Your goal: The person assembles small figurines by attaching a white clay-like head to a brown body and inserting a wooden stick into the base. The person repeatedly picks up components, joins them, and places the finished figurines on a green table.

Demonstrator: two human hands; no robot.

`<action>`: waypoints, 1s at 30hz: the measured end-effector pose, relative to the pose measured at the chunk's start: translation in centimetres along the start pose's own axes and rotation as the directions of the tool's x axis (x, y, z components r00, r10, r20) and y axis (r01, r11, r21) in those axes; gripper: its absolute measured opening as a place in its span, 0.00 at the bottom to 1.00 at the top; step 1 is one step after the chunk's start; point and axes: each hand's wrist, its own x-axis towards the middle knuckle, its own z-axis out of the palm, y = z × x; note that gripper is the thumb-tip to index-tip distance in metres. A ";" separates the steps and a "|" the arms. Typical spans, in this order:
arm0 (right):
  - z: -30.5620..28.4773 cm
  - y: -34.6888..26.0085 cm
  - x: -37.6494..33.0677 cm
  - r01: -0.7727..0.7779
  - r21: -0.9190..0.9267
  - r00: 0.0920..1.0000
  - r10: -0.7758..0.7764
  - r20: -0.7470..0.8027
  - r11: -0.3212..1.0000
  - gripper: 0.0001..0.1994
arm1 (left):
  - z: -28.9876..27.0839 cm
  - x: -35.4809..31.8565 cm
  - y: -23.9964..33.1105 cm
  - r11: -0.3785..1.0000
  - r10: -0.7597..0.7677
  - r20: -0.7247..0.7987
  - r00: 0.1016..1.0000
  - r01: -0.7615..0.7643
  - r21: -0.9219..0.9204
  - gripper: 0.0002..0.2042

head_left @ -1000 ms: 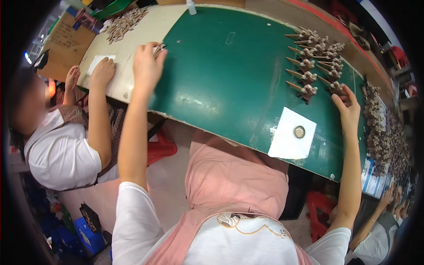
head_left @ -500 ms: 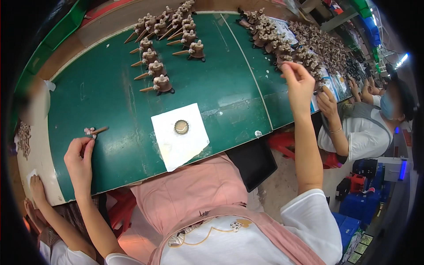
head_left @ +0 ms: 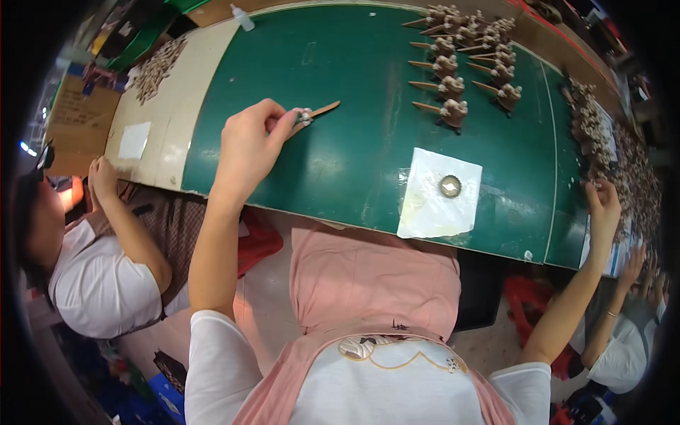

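My left hand (head_left: pixel 251 145) is closed in a pinch above the left part of the green table. Between its thumb and fingers is a small figurine piece (head_left: pixel 324 110), pale and pinkish with a brown, flat, pointed stick. My right hand (head_left: pixel 603 205) reaches to the far right, beside the crowded figurines (head_left: pixel 591 124). Its fingers are pinched together, and whatever they hold is too small to make out. Between my hands, a crimped bottle cap (head_left: pixel 450 186) with something shiny inside rests on a white paper sheet (head_left: pixel 435 212).
Rows of brown figurines (head_left: pixel 451 112) with pale tops and jutting sticks stand at the back right. Loose pale pieces (head_left: pixel 159 71) lie on the left board, with a paper (head_left: pixel 134 141). A small white bottle (head_left: pixel 243 18) is at the back. Co-workers sit on both sides.
The view has swung left, bringing the left co-worker and loose pieces into sight. My left hand has lifted the figurine piece off the table area. My right hand stays pinched beside the crowded figurines.
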 end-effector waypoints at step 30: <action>6.4 -11.7 -10.8 0.079 0.614 0.994 -0.110 0.012 0.785 0.10 | 2.6 -3.2 4.1 0.978 -0.122 0.063 0.991 0.108 0.181 0.15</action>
